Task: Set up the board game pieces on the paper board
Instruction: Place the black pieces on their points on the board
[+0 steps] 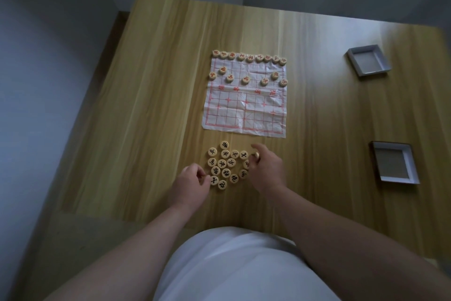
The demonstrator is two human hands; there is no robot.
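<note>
The board (244,110) is lying flat and creased in the middle of the table (158,81). The red pieces (249,59) are sitting on its far half: one row is lining the far edge, and seven more are standing in a looser line just nearer. The near half of the board is showing only its red grid.

The black pieces (225,162) are lying face up in a tight cluster on the table, just near of the board. The right hand (267,169) is resting at the right of this cluster and pinching one piece (256,154) between thumb and fingers. The left hand (191,182) is sitting at the cluster's left edge with fingers curled; whether it is gripping a piece I cannot tell.

Two open boxes are lying well to the right, the far box (368,60) and the near box (394,162).
</note>
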